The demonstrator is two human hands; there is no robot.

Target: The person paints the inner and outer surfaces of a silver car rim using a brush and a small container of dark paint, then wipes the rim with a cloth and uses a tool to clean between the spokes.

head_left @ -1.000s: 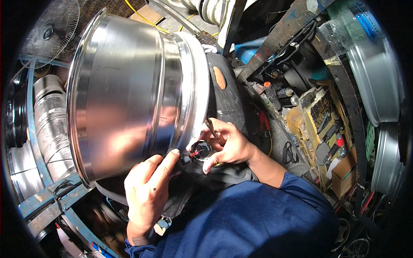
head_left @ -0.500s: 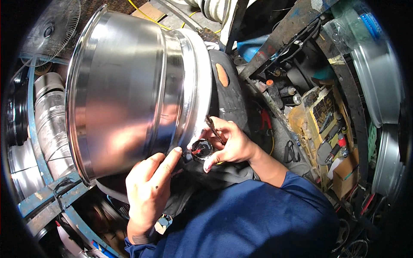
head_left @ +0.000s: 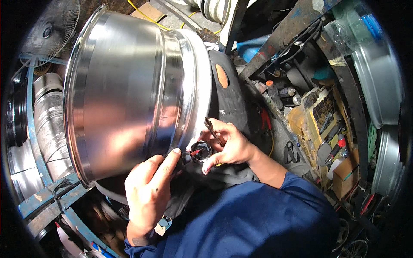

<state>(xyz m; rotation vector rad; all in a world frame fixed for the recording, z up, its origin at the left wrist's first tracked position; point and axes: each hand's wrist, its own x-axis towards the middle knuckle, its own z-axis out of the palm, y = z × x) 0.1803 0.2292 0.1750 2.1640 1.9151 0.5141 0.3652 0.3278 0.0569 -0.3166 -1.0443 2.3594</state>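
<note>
A large polished metal wheel rim (head_left: 120, 86) lies on its side in front of me, on the left. Close to its lower right edge, my right hand (head_left: 232, 146) grips a small round open pot (head_left: 201, 151) with dark contents. A dark, brush-like stick (head_left: 211, 129) also sticks up among that hand's fingers. My left hand (head_left: 150, 182) is closed beside the pot, its forefinger stretched toward it. From that hand a small dark tool (head_left: 186, 158) with a thin red end reaches into the pot. Most of the tool's grip is hidden.
Black padding (head_left: 232, 94) with an orange torn patch lies right of the rim. Farther right, a worn tray (head_left: 316, 112) bears hand tools, near bottles and a cardboard box (head_left: 345, 174). More rims (head_left: 378, 81) stand at the right edge. A blue metal frame (head_left: 53, 195) and a fan (head_left: 48, 32) are at left.
The rim has shifted very slightly left. The right thumb and the pot have moved a little, and the red end shows inside the pot in both frames.
</note>
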